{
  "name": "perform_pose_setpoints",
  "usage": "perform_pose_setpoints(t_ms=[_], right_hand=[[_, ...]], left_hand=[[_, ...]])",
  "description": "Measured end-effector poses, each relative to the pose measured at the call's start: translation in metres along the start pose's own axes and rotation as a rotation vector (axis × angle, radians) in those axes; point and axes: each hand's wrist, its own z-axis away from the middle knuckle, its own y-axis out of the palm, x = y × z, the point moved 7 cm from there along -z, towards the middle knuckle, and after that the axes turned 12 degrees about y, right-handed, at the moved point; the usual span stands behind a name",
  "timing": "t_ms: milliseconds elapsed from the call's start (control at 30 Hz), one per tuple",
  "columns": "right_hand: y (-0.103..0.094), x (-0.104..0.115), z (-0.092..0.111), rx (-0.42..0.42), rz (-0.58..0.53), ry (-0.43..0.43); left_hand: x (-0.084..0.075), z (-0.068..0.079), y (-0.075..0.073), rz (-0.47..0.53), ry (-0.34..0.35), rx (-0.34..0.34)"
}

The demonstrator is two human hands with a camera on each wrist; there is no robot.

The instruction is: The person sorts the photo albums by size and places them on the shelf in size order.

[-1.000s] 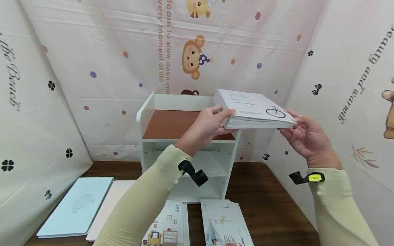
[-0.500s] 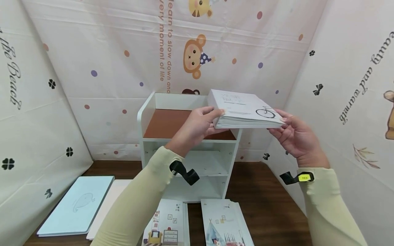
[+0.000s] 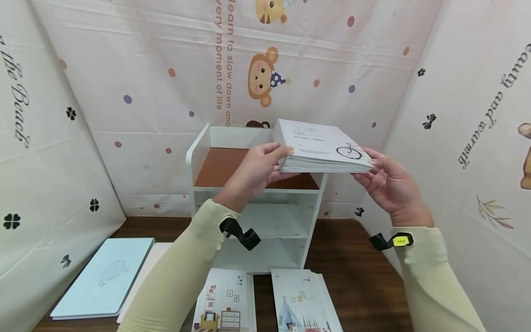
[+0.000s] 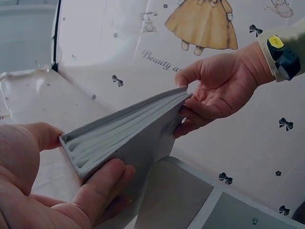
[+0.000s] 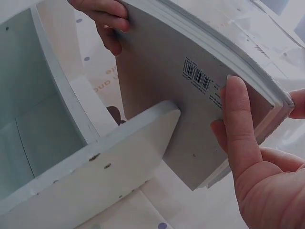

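Note:
A thick white book with a bicycle drawing on its cover is held level over the right side of a small white shelf unit. My left hand grips its near left corner, thumb on the cover and fingers underneath. At the near right corner my right hand pinches it the same way. From below, the right wrist view shows a barcode on the back cover and the unit's side panel close beneath it; whether they touch I cannot tell.
The unit has a brown top surface and lower compartments. On the dark wooden table lie a light blue book, a pale book partly behind my left forearm, and two illustrated books in front. Printed sheets enclose the table.
Both hands have carried the white book leftward, from beyond the unit's right edge to more over its top. The grip looks unchanged, and the books on the table have stayed put.

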Motion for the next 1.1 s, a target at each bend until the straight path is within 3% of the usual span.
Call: perform_pose_setpoints(t_ms=[267,1100], right_hand=[[0.006,-0.006,-0.007,0.003,-0.035,-0.007],[0.026,-0.024,-0.019,-0.030,0.103,-0.006]], left_hand=[[-0.007,0.006,-0.008,-0.020,0.017,-0.012],[-0.015,0.023,-0.036,-0.054,0.031,-0.040]])
